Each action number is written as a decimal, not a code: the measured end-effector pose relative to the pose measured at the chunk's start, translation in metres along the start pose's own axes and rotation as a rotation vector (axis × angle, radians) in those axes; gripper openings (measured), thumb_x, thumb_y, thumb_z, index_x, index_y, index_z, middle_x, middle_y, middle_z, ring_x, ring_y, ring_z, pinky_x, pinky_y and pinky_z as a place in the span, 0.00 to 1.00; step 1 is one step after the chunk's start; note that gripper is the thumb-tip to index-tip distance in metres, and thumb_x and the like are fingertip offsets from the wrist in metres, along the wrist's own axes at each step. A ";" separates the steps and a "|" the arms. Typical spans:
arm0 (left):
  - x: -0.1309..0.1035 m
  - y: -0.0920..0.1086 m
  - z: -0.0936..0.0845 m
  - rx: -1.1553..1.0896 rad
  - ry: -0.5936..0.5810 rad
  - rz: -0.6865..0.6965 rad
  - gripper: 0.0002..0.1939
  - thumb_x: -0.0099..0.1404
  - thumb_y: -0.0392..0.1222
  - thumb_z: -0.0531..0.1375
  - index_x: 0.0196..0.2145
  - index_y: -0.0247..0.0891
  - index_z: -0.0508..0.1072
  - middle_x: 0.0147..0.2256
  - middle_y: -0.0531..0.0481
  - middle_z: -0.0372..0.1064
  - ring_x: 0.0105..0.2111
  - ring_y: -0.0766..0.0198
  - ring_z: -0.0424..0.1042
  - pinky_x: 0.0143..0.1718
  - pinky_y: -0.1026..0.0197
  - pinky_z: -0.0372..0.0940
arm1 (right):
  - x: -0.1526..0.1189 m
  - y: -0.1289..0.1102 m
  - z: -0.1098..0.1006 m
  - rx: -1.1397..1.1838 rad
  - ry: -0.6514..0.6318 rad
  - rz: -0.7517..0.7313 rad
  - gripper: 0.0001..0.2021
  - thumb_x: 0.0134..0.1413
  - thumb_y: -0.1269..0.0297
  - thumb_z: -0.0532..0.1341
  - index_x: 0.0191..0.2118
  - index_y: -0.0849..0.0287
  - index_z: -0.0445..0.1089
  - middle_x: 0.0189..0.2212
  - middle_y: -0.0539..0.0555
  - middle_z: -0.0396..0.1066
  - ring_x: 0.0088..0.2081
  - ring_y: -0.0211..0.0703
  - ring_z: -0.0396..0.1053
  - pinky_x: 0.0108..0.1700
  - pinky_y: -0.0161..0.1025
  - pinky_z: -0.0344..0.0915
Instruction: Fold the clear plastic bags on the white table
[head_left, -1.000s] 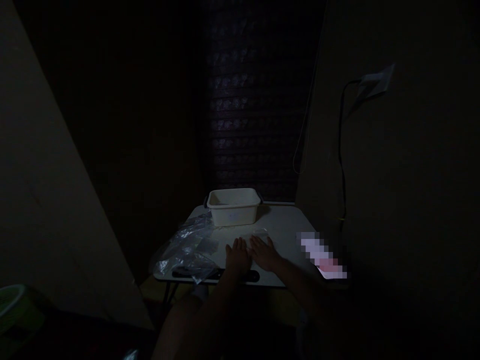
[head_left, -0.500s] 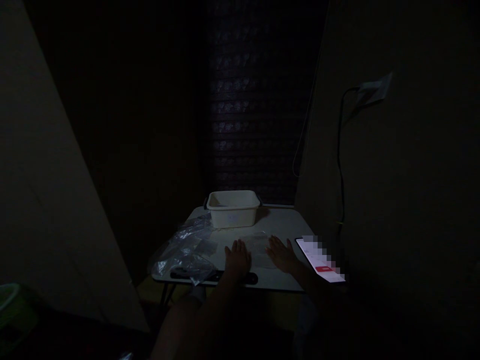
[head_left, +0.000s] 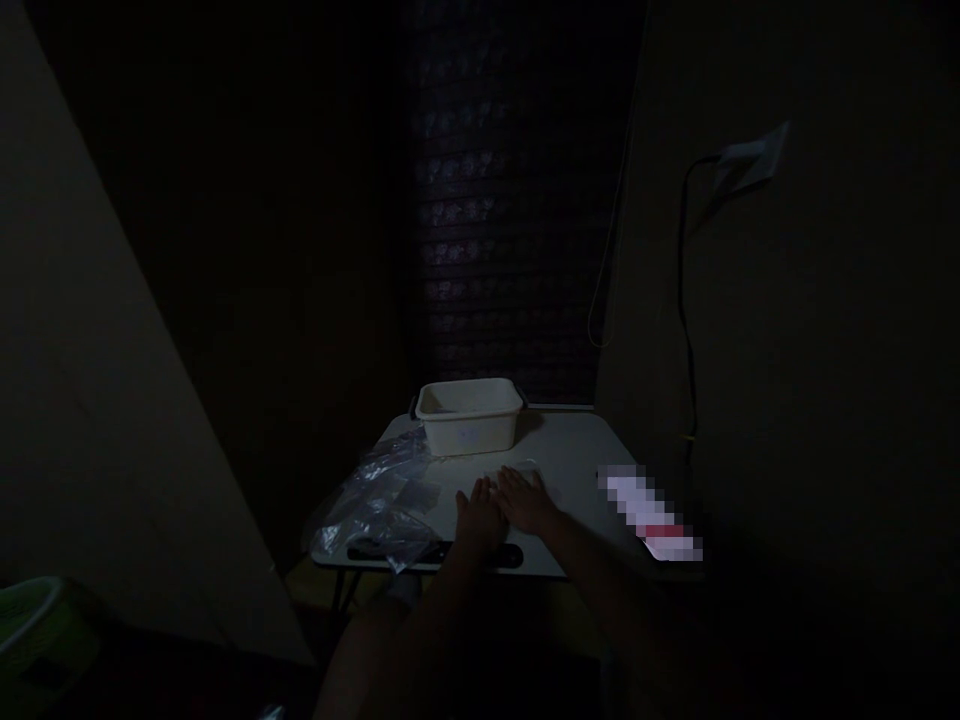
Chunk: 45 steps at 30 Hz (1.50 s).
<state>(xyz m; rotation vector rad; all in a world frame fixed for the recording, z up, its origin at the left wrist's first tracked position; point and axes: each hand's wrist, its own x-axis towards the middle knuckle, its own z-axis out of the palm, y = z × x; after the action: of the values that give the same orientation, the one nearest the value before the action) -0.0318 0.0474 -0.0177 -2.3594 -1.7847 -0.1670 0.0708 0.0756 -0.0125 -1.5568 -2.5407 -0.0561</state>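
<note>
A clear plastic sheet or bag (head_left: pixel 531 466) lies flat on the white table (head_left: pixel 577 440), mostly covered by my hands. My left hand (head_left: pixel 481 515) rests on its left side, fingers stretched out. Beside it, my right hand (head_left: pixel 525 500) presses flat on the sheet, its fingertips close to or touching the left hand's fingers. Neither hand grasps anything. Left of my hands lies a crumpled heap of clear plastic bags (head_left: pixel 382 500). The dim light hides the sheet's finer details.
A white plastic tub (head_left: pixel 471 435) with dark handles stands at the table's back. A lit phone or tablet (head_left: pixel 652 515) lies at the right edge. A dark slotted strip (head_left: pixel 510 556) runs along the front edge. A green basket (head_left: pixel 45 630) sits at lower left.
My right hand has moved left across the plastic sheet, from its right side to beside my left hand. My left hand stays nearly in place. The view has shifted slightly.
</note>
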 end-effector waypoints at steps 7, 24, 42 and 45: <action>0.001 0.002 0.000 0.001 0.021 -0.045 0.23 0.57 0.43 0.34 0.48 0.32 0.49 0.50 0.42 0.43 0.50 0.58 0.41 0.42 0.46 0.43 | -0.010 0.040 0.000 -0.073 0.030 0.190 0.25 0.49 0.55 0.33 0.50 0.62 0.46 0.51 0.56 0.43 0.51 0.43 0.38 0.47 0.53 0.33; 0.001 0.003 -0.001 0.011 0.016 -0.052 0.23 0.57 0.43 0.34 0.48 0.32 0.50 0.50 0.42 0.43 0.50 0.58 0.41 0.42 0.46 0.43 | -0.016 0.005 -0.001 -0.001 0.004 0.003 0.26 0.49 0.56 0.29 0.51 0.62 0.44 0.51 0.56 0.42 0.51 0.40 0.37 0.48 0.49 0.31; 0.000 0.004 -0.001 0.036 0.014 -0.070 0.23 0.57 0.42 0.35 0.49 0.31 0.49 0.50 0.41 0.43 0.49 0.57 0.41 0.43 0.46 0.42 | -0.032 0.056 -0.003 -0.111 0.045 0.193 0.26 0.49 0.54 0.32 0.50 0.64 0.45 0.51 0.58 0.43 0.51 0.44 0.37 0.46 0.54 0.31; 0.001 0.005 -0.002 0.028 0.009 -0.077 0.23 0.57 0.42 0.35 0.49 0.31 0.49 0.50 0.42 0.43 0.49 0.57 0.41 0.43 0.46 0.42 | -0.033 0.051 -0.006 -0.132 0.106 0.178 0.26 0.49 0.55 0.32 0.50 0.64 0.46 0.50 0.59 0.44 0.51 0.44 0.37 0.47 0.53 0.29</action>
<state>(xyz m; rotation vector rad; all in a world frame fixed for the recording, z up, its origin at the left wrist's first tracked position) -0.0267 0.0465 -0.0164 -2.2691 -1.8628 -0.1617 0.1316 0.0697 -0.0141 -1.7707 -2.3510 -0.2820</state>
